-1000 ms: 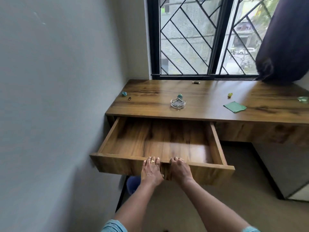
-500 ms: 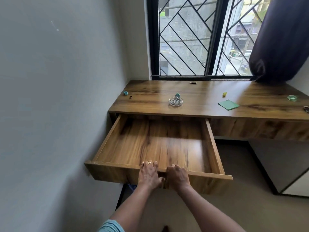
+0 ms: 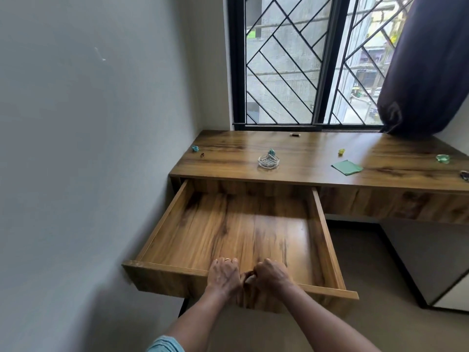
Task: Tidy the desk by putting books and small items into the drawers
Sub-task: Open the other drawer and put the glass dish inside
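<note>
**Reader:** Head view: what does the figure show?

**Annotator:** The drawer (image 3: 162,278) stands far out from under the desk (image 3: 317,153), its wooden floor in full view. The left hand (image 3: 223,275) and the right hand (image 3: 272,274) sit close together at the middle of the front panel. The fingers of each are curled over the panel's top edge and clamped on it.

**Reader:** Where are the things to be tidied?

**Annotator:** All those seen lie on the desk top. A glass dish (image 3: 268,161) of clips is near the front edge. A teal piece (image 3: 195,148) and a small dark piece (image 3: 202,155) are at the left end. A green paper square (image 3: 347,167) and a yellow piece (image 3: 341,151) lie to the right, with a greenish glass piece (image 3: 442,158) at the far right. A short dark stick (image 3: 295,134) lies by the window sill. No book shows in this view.

**Reader:** Which step is in hand?

**Annotator:** By the layout, it is the opening of the drawer, at or near its end. Stowing has not begun.

**Reader:** What does the next move call for?

**Annotator:** Probably letting go of the panel and reaching over the drawer to the desk top. The dish is nearest and so the likely first pick. It should be lifted level so its loose contents do not spill. The flat paper may need sliding to the desk edge before a pinch can take it.
</note>
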Motion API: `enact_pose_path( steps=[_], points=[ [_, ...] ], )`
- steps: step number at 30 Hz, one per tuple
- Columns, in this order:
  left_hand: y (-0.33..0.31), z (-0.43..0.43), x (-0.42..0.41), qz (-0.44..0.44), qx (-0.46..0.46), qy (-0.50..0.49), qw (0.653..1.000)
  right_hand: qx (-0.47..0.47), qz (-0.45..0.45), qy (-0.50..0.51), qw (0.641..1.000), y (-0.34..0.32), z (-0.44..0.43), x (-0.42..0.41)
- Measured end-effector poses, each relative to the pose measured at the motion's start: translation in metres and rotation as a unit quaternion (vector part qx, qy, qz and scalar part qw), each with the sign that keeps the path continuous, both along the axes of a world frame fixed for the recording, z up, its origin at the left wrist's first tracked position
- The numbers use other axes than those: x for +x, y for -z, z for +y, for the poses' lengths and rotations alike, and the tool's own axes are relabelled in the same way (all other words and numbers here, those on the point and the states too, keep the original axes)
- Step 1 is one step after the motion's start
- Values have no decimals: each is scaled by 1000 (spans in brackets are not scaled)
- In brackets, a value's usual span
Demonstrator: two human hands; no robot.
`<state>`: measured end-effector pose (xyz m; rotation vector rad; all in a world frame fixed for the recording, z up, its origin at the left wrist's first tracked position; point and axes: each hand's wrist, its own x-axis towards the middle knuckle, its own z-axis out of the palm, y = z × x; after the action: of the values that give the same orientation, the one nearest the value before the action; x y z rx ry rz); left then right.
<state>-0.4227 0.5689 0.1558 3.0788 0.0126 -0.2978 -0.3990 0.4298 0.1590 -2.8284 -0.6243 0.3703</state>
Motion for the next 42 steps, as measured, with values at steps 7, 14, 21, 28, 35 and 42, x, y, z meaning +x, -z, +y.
enact_pose_path(
  steps=[7,14,21,28,35,42],
  points=[
    [-23,-8,54,-13,-62,-45,997,32,-38,72,996,-18,-11,52],
    [-58,-30,188,-47,-113,-49,991,27,-75,185,979,-63,-24,161],
    [-66,-35,331,18,-204,-110,972,77,12,276,958,-68,-40,305],
    [-52,-18,437,20,-296,-158,942,138,21,294,946,-55,-31,431],
    [-38,-22,498,-11,-348,-172,921,221,70,356,905,-34,-21,493],
    [-24,-37,513,-34,-421,-193,886,236,74,382,891,-22,-27,511]
  ],
)
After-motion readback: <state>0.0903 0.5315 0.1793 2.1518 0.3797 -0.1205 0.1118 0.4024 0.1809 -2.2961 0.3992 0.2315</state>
